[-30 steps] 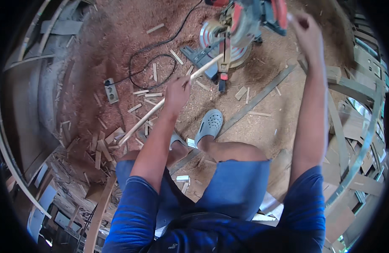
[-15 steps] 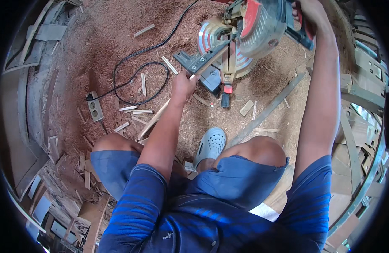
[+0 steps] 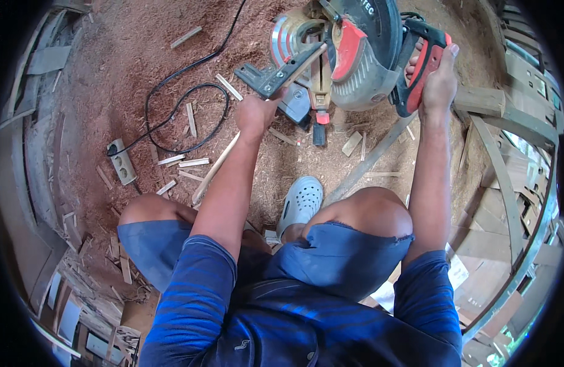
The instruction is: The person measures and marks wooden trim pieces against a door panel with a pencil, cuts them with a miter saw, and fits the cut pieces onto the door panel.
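A mitre saw (image 3: pixel 362 82) stands on the sawdust in front of me, its grey guard and red cover over the right part of its base. My right hand (image 3: pixel 440 82) is closed round the saw's red and black handle (image 3: pixel 424 76). My left hand (image 3: pixel 255 116) grips a long thin wooden strip (image 3: pixel 217 166) beside the black fence (image 3: pixel 266 81). The strip slants from near my left knee, passes under that hand and runs along the fence to the saw's slot. Its middle is hidden by my hand. The guard hides most of the blade.
A black cable (image 3: pixel 187 74) loops over the sawdust to a white power strip (image 3: pixel 122 164) at left. Several short offcuts (image 3: pixel 192 120) lie around. A long flat bar (image 3: pixel 377 158) lies right of my clog (image 3: pixel 301 199). Wooden boards and curved frames (image 3: pixel 505 189) line the right.
My right hand and the saw handle have come nearer to me, and the saw head has shifted with them. My left hand still holds the strip at the fence. The whole view has shifted slightly.
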`<action>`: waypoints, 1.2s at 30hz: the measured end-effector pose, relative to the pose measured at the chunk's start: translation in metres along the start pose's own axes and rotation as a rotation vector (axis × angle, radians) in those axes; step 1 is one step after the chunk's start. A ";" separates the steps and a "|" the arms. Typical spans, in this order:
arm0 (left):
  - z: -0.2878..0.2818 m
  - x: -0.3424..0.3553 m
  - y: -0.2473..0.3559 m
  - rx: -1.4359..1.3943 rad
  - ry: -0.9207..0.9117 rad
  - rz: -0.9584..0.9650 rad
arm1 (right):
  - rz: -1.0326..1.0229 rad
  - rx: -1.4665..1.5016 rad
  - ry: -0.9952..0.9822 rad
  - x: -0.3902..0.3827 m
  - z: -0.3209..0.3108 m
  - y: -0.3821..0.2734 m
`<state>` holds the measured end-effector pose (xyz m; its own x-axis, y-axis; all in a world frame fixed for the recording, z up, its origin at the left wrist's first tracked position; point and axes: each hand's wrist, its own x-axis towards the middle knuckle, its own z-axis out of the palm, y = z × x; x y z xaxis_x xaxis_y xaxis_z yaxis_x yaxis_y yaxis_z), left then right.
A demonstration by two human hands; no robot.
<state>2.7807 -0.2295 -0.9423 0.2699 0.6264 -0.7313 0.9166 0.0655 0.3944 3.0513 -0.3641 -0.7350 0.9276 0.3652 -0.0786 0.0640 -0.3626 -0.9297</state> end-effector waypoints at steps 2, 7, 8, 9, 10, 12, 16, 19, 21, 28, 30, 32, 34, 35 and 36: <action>0.003 -0.002 0.002 -0.021 0.022 0.025 | 0.054 0.061 -0.046 0.001 -0.002 0.003; 0.017 0.028 -0.024 -0.160 -0.012 0.193 | 0.065 0.038 -0.040 -0.009 0.000 -0.002; 0.018 0.036 -0.032 -0.158 -0.007 0.187 | 0.072 0.046 -0.047 -0.011 0.003 -0.001; 0.016 0.039 -0.034 -0.228 -0.082 0.155 | 0.079 0.050 -0.050 -0.014 0.004 0.001; 0.016 0.041 -0.036 -0.298 -0.155 0.122 | 0.081 0.049 -0.051 -0.016 0.003 0.001; 0.022 0.027 -0.023 -0.246 -0.101 0.124 | 0.135 0.086 -0.027 -0.019 -0.001 0.005; 0.013 0.013 -0.019 -0.206 0.014 0.132 | 0.129 0.066 -0.049 -0.025 0.001 0.011; 0.006 0.007 -0.010 -0.149 0.039 0.157 | 0.130 0.089 -0.052 -0.025 -0.002 0.016; 0.007 0.006 -0.011 -0.161 0.041 0.146 | 0.124 0.106 -0.034 -0.025 -0.002 0.018; 0.009 0.003 -0.008 -0.169 0.069 0.134 | 0.134 0.179 -0.017 -0.026 -0.001 0.025; 0.009 0.002 -0.008 -0.164 0.081 0.132 | 0.144 0.215 -0.028 -0.028 -0.002 0.027; 0.010 0.002 -0.009 -0.159 0.093 0.131 | 0.141 0.188 -0.020 -0.026 -0.002 0.023; 0.011 0.004 -0.011 -0.164 0.108 0.140 | 0.137 0.163 -0.013 -0.026 0.000 0.022; 0.011 0.004 -0.012 -0.167 0.109 0.138 | 0.140 0.173 -0.012 -0.027 0.001 0.023; 0.011 0.004 -0.011 -0.171 0.108 0.144 | 0.142 0.181 -0.010 -0.028 0.000 0.024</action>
<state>2.7746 -0.2369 -0.9557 0.3529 0.7175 -0.6005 0.8053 0.0938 0.5854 3.0268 -0.3829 -0.7549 0.9189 0.3303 -0.2159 -0.1347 -0.2517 -0.9584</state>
